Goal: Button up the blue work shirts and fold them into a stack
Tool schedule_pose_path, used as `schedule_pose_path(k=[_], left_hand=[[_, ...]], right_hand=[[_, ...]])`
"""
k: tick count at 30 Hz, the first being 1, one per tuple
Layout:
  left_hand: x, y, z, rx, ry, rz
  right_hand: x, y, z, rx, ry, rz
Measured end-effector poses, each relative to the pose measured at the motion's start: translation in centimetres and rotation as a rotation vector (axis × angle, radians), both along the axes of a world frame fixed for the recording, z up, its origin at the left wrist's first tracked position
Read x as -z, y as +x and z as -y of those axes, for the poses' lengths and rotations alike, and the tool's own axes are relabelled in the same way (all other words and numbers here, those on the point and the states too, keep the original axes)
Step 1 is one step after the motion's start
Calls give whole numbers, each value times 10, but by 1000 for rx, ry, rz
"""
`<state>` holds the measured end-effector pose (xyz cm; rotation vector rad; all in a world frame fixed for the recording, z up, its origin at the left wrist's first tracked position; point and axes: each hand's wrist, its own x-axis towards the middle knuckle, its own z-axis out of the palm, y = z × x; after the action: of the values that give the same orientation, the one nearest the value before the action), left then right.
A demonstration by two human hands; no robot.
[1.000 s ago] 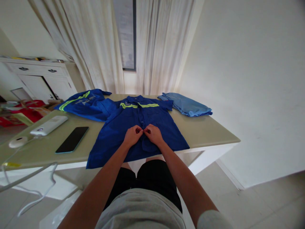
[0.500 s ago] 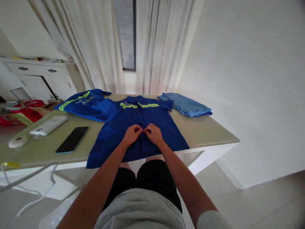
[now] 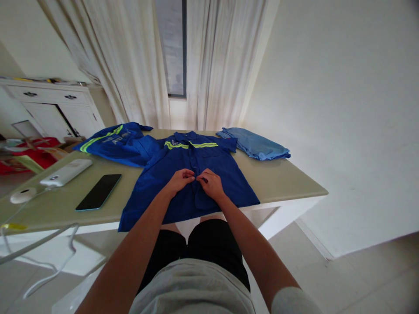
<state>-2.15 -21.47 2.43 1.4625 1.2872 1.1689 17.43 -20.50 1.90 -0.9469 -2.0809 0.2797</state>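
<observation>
A dark blue work shirt (image 3: 225, 174) with yellow reflective stripes lies flat on the beige table (image 3: 281, 181), collar away from me. My left hand (image 3: 178, 181) and my right hand (image 3: 211, 184) meet over its front placket, low on the shirt. Both pinch the fabric edges at the button line, fingertips almost touching each other. Whatever sits between the fingertips is too small to make out.
A second dark blue striped shirt (image 3: 111, 141) lies crumpled at the back left, a folded light blue garment (image 3: 255, 144) at the back right. A black phone (image 3: 98, 197), a white power bank (image 3: 65, 172) and a round white device (image 3: 21, 195) with cables sit left.
My hands have stayed at the placket, with only small finger movements. The view has barely shifted.
</observation>
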Motion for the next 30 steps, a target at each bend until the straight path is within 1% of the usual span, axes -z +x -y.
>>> schedule_pose_path(k=[3,6,8,14,17,19,24,27,30], left_hand=[[2,1,5,-2,55,-45],[4,2,11,-17,185,-204],[5,3,15,-37,232,-308],[2,9,19,-25,218,-498],[1,11,20,-28,240,-541],[0,12,21,-27,262,-562],[-4,13,26,-10,324,-619],[-4,14,28,-9,341,-684],[-2,16,31,-9,394,-760]], right_hand=[[-3,0,2,6,-26,16],[-8,0,4,5,-77,15],[-9,0,3,10,-117,-4],[-6,2,-4,10,-227,-31],[-3,2,-7,11,-258,-47],[-1,2,-10,8,-295,-93],[6,3,-16,-16,-449,-252],[8,4,-18,-28,-481,-276],[9,4,-20,-34,-505,-277]])
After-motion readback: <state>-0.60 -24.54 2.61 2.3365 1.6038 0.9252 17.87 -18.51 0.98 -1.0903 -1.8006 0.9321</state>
